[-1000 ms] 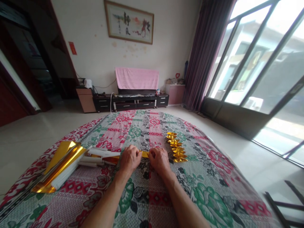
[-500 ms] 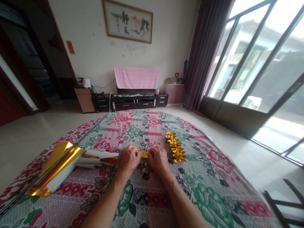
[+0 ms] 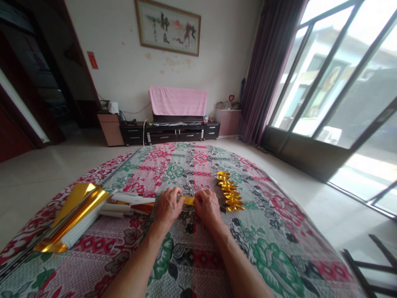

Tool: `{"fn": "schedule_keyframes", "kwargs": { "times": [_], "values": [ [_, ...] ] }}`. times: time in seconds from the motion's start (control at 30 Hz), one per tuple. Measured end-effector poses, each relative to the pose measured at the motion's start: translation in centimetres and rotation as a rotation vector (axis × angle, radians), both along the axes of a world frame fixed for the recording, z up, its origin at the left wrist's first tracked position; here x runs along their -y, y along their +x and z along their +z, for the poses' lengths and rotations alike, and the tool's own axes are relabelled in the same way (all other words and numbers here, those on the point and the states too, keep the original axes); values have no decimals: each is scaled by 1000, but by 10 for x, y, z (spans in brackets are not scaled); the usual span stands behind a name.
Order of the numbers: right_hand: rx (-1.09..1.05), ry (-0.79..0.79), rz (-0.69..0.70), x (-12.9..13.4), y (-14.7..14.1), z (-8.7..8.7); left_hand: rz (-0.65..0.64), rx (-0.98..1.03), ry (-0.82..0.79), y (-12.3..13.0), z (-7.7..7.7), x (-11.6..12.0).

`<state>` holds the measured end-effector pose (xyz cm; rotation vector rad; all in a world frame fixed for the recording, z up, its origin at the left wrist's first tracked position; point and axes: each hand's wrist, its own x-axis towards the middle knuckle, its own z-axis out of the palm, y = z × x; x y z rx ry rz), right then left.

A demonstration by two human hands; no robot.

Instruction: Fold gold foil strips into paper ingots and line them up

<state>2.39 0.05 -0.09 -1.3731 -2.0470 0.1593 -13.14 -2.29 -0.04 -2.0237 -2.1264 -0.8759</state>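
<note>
A narrow strip of gold paper point(image 3: 188, 200) stretches between my two hands over the patterned cloth. My left hand point(image 3: 169, 205) is closed on its left end, and my right hand point(image 3: 207, 205) pinches its right end. Just right of my right hand, several folded gold foil pieces point(image 3: 231, 193) stand in a column running away from me. On the left lie large gold foil sheets point(image 3: 77, 215), partly rolled, with white backs. White and gold rolled papers point(image 3: 124, 203) reach from them toward my left hand.
The round table wears a red, green and grey floral cloth point(image 3: 273, 265). Dark metal legs point(image 3: 369, 269) show at the lower right. Beyond the table is a low black cabinet point(image 3: 186, 134) with a pink cloth point(image 3: 178, 100) above it. Large windows are at right.
Both hands keep their hold on the gold strip and their fingers have shifted only slightly. The rest looks the same, apart from a small shift of the view.
</note>
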Motion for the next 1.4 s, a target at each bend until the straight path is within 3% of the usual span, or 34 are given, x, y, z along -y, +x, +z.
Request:
{"fn": "schedule_keyframes", "kwargs": {
  "times": [1.07, 1.4],
  "values": [
    [-21, 17, 76, 4, 0, 1, -40, -17, -11, -1, 1, 2],
    [-8, 7, -23, 10, -8, 4, -45, -8, 10, -2, -2, 0]
  ]
}}
